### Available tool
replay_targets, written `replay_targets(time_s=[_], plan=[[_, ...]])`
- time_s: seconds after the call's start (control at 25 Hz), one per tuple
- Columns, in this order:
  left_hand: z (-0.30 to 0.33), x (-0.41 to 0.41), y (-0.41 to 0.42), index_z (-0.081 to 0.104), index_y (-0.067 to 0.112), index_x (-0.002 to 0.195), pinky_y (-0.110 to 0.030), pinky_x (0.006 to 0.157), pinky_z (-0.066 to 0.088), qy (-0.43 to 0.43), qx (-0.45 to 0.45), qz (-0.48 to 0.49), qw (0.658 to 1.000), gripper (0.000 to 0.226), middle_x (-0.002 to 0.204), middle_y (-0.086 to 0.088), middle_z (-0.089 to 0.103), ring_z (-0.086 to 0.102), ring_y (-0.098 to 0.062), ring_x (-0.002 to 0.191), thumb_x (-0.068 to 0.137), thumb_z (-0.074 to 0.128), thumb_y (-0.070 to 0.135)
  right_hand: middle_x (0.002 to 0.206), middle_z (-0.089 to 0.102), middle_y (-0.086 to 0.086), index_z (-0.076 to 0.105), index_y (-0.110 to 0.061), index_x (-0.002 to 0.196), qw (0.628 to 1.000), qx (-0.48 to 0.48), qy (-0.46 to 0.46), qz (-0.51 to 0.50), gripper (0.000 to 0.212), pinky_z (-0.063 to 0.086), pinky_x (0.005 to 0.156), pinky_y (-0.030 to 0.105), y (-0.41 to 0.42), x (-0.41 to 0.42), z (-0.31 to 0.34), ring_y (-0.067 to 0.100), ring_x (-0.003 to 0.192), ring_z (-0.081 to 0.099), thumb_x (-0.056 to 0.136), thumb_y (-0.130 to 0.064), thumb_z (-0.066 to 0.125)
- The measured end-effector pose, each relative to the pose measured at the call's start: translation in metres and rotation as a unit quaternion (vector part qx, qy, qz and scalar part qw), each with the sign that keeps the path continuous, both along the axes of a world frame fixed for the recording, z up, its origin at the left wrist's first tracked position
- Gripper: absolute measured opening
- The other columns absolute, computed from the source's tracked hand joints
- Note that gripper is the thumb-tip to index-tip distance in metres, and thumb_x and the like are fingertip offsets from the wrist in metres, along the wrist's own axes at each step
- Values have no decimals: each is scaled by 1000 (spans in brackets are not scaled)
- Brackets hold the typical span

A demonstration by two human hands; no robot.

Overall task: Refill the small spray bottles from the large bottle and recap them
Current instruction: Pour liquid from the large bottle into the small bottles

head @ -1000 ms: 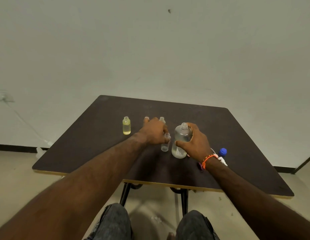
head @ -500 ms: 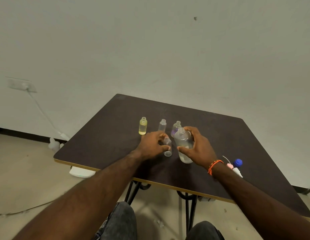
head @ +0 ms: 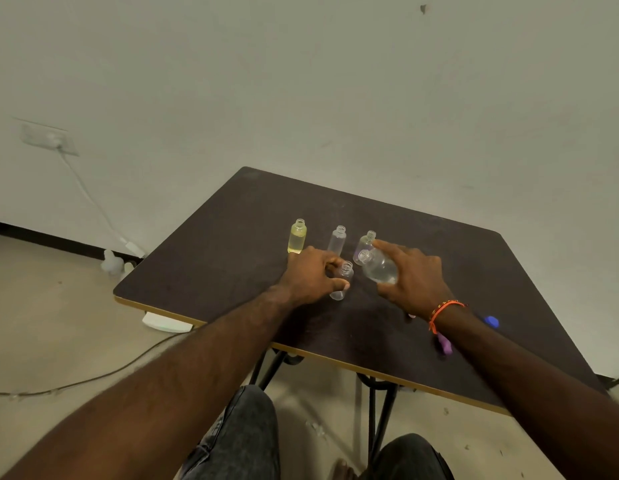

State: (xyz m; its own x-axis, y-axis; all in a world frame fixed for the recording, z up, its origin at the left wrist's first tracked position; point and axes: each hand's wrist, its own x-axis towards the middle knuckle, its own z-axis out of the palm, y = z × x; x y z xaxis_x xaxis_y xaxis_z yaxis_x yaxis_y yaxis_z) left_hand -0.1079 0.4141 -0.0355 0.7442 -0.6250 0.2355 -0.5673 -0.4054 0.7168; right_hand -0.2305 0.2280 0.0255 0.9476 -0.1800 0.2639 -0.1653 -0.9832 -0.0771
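Clear plastic now tilts — the right hand (head: 413,278), wrapped round the large bottle (head: 377,266), has tipped its open neck toward the small bottle (head: 342,280) pinched upright on the table (head: 214,258) by the left hand (head: 311,280) — pouring looks imminent.

1. The scene is viewed from a single head-worn camera, aimed forward and down (wide-angle, so edges bow).
2. The table (head: 232,244) is seen from its near edge, within arm's reach.
3. The wall (head: 301,81) is faced beyond.
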Motion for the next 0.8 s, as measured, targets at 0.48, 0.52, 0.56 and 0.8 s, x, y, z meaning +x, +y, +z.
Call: replay_targets(time_s=[0.48, 0.52, 0.56, 0.8], plan=[[-4, -2, -1, 78, 32, 116, -47, 107, 44, -54, 17, 18, 998, 37, 96, 13, 79, 70, -6, 94, 81, 84, 42, 152, 46, -4, 30, -38, 152, 998, -54, 36, 4, 84, 29, 102, 49, 8, 6, -3, 25, 132, 44, 79, -39, 72], [-1, -1, -2, 78, 32, 118, -47, 108, 41, -64, 27, 20, 997, 38, 99, 12, 79, 69, -9, 98, 82, 83, 43, 152, 46, -4, 30, -38, 152, 998, -60, 34, 3, 85, 30, 102, 48, 8, 6, -2, 25, 132, 45, 79, -38, 73], [1, -1, -2, 77, 32, 120, -46, 108, 39, -74, 37, 21, 996, 40, 101, 11, 79, 69, -10, 101, 83, 83, 43, 152, 46, -4, 30, -38, 152, 997, -66, 35, 3, 85, 30, 101, 48, 7, 6, -2, 25, 132, 45, 79, -38, 73], [12, 0, -11, 75, 33, 125, -48, 107, 37, -109, 100, 9, 989, 42, 107, 9, 78, 62, -17, 117, 85, 78, 48, 150, 47, -5, 29, -41, 152, 997, -73, 38, -8, 87, 31, 99, 47, -3, 2, -1, 25, 131, 45, 77, -40, 74]])
